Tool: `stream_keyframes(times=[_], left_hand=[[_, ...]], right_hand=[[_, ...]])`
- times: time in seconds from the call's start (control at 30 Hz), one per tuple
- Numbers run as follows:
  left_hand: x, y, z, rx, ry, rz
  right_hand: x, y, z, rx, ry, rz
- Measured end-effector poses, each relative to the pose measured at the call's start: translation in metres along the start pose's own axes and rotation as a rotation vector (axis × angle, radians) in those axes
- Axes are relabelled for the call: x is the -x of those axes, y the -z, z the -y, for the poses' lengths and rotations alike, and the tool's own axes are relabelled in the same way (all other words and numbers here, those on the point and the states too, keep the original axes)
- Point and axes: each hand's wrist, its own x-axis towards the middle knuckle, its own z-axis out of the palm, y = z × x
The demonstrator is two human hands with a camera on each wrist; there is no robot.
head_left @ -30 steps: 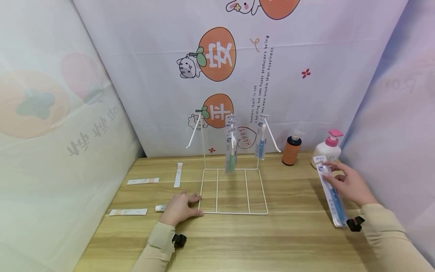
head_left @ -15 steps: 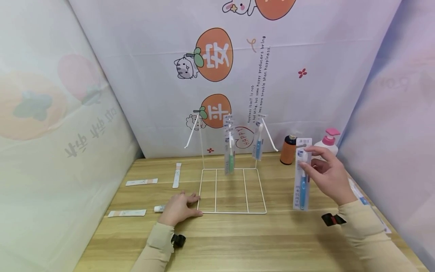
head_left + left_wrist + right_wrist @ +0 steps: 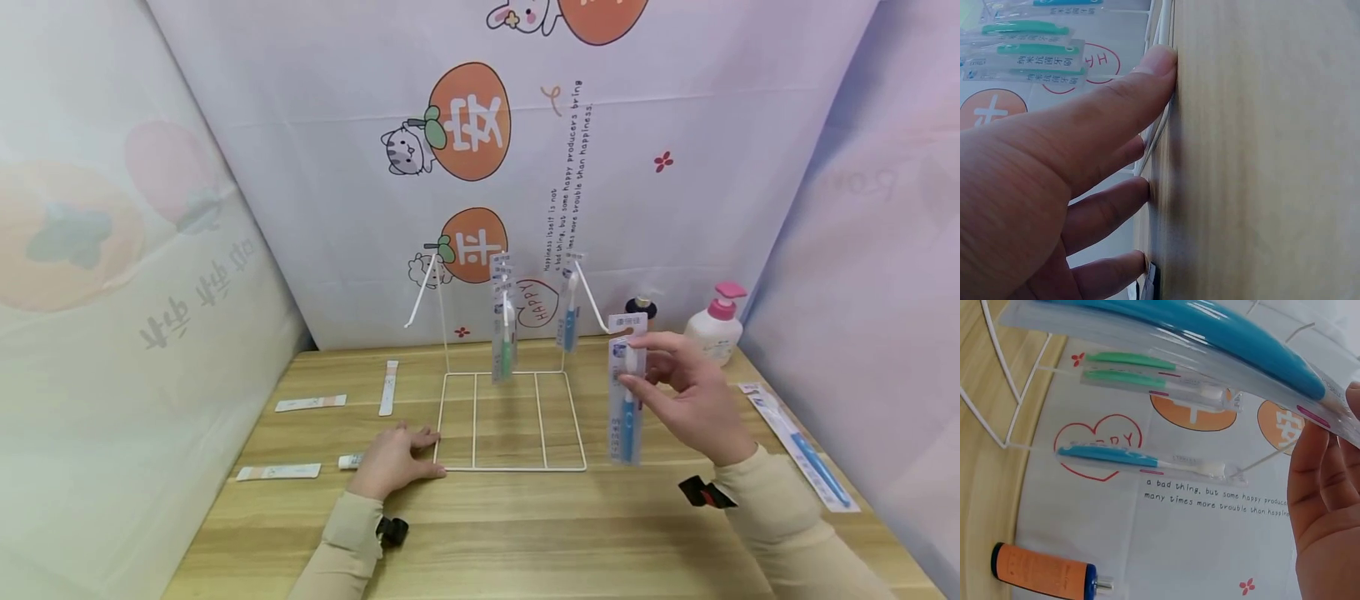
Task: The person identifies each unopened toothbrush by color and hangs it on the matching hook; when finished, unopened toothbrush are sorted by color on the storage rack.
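My right hand [image 3: 693, 396] pinches a packaged blue toothbrush [image 3: 628, 425] by its upper part, thumb in front. The pack hangs upright, its hole end overlapping the tip of the right hook [image 3: 592, 298] in the head view. That hook belongs to a white wire rack [image 3: 510, 470], where a blue toothbrush pack [image 3: 571, 325] hangs at the hook's rear. Several green toothbrush packs [image 3: 506, 354] line the middle hook, while the left hook [image 3: 422, 292] is bare. Thumb and straight fingers of my left hand [image 3: 396, 461] rest on the rack's front left corner, against the tabletop.
Another blue toothbrush pack [image 3: 806, 450] lies at the table's right. Behind stand an orange bottle [image 3: 1041, 570] with a dark cap and a white pump bottle [image 3: 715, 333]. White sticks [image 3: 311, 403] and a small tube [image 3: 350, 461], partly behind the left hand, lie on the left.
My right hand has lifted the toothbrush pack from the right side and carried it left, turning it upright, to the right hook. The left hand stays at the rack's corner.
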Motion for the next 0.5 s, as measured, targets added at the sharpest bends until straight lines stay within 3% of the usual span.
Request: stream_keyframes(times=[0.27,0.5], left_hand=[[0.0,0.0,0.002,-0.007,-0.006,0.008],[0.0,0.0,0.002,-0.008,0.001,0.01]], right_hand=[[-0.01,-0.016,-0.011,-0.01,0.004,0.006],[-0.018,-0.026,-0.03,0.071,-0.056,-0.028]])
